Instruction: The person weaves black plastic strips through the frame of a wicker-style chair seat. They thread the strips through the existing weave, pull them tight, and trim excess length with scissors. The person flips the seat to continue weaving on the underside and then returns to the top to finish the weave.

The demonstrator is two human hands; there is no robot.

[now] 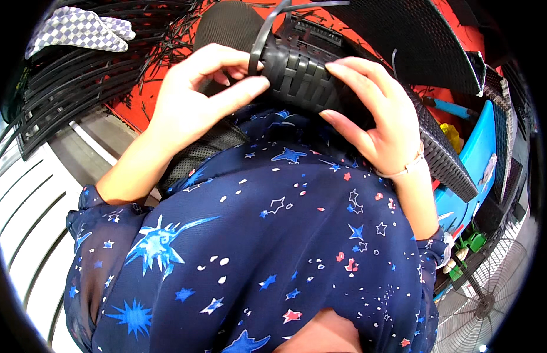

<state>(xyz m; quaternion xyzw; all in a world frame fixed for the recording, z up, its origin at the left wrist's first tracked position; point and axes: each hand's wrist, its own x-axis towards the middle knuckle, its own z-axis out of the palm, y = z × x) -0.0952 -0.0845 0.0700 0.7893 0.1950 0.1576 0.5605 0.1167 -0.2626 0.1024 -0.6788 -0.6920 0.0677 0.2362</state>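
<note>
In front of my body lies a black woven piece (305, 79) of flat plastic-looking strips, curved over at its near side. A loose black strip (263, 38) stands up from its left end and arcs over the top. My left hand (194, 97) is closed at that end, thumb and index finger around the strip. My right hand (382, 112) spans the piece's right side, fingertips on top and thumb lower down against the weave. The far underside of the piece is hidden.
A red surface (247, 7) strewn with black offcuts lies beyond. Bundled black strips (85, 88) and a checked cloth item (79, 30) are at left. Black woven panels (402, 35), a blue container (479, 153) and a fan (485, 306) stand at right.
</note>
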